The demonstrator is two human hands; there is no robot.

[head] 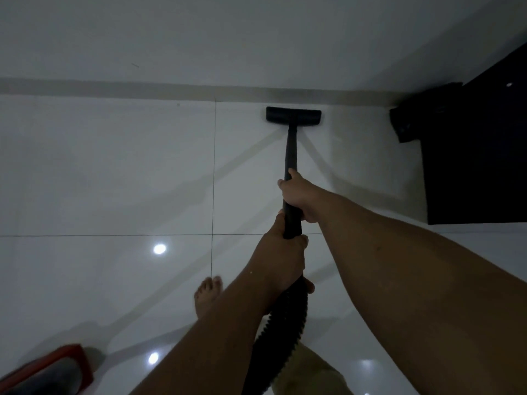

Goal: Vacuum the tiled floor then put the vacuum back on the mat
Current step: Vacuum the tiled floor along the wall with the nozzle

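Note:
A black vacuum wand [291, 155] reaches forward over the glossy white tiled floor [114, 172]. Its flat black floor head [293, 116] rests on the tiles right against the skirting at the foot of the wall. My right hand [299, 195] grips the wand higher up. My left hand [285, 258] grips it lower, where the ribbed black hose [279, 332] joins and curves down toward me. A red-edged grey mat [51, 372] shows at the bottom left corner.
A dark cabinet [479, 166] stands against the wall at the right, close to the floor head. My bare left foot [206, 295] is on the tiles below the hands. Ceiling lights glare off the floor.

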